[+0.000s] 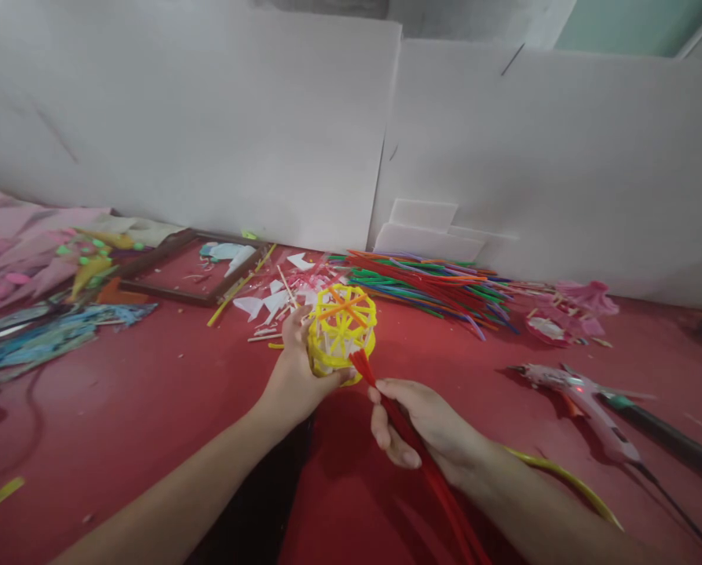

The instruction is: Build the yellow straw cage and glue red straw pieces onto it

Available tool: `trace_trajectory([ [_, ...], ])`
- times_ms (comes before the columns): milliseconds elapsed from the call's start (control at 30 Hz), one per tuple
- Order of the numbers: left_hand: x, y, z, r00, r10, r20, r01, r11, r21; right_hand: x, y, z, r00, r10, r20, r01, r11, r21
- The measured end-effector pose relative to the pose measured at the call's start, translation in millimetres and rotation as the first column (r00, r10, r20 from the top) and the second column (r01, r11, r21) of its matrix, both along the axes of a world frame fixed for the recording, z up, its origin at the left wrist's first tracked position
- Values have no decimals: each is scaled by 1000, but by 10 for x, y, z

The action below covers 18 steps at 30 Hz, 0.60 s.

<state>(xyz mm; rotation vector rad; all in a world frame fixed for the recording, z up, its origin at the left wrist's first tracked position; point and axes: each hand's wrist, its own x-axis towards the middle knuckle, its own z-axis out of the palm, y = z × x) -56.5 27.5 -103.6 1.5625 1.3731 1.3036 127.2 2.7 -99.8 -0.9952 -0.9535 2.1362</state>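
My left hand [297,373] is wrapped round the left side of a small yellow lantern-like frame [340,333], which has spokes on its top and two crossed orange strips. Held between the thumb and fingers of my right hand [415,424] is a bundle of red strands [425,463]. Its frayed upper end lies close to the lower right of the yellow frame; whether they touch I cannot tell. The lower end of the bundle trails down past the bottom edge of the view.
Multicoloured pipe cleaners [439,286] lie in a pile behind. A pink glue gun [586,404] with a lit red light rests at right, near a dark-handled tool [674,439]. A brown picture frame [168,294], white scraps [262,302] and blue fabric [50,337] lie leftward. White boards [210,118] stand behind.
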Motion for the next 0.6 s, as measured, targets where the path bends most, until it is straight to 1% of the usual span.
trace_trajectory([
  [167, 1, 5, -42, 997, 40, 64, -41, 999, 12, 57, 43, -12, 1000, -17, -6, 17, 1000, 20],
  [267, -8, -2, -69, 993, 39, 109, -46, 997, 64, 93, 53, -23, 999, -17, -28, 18, 999, 37],
  [433, 0, -44, -51, 992, 81, 94, -91, 990, 111, 124, 33, 1, 999, -9, -46, 12, 998, 69],
  [600, 17, -58, -51, 978, 50, 202, -71, 993, 98, 142, 34, 32, 996, 9, -85, -3, 998, 70],
])
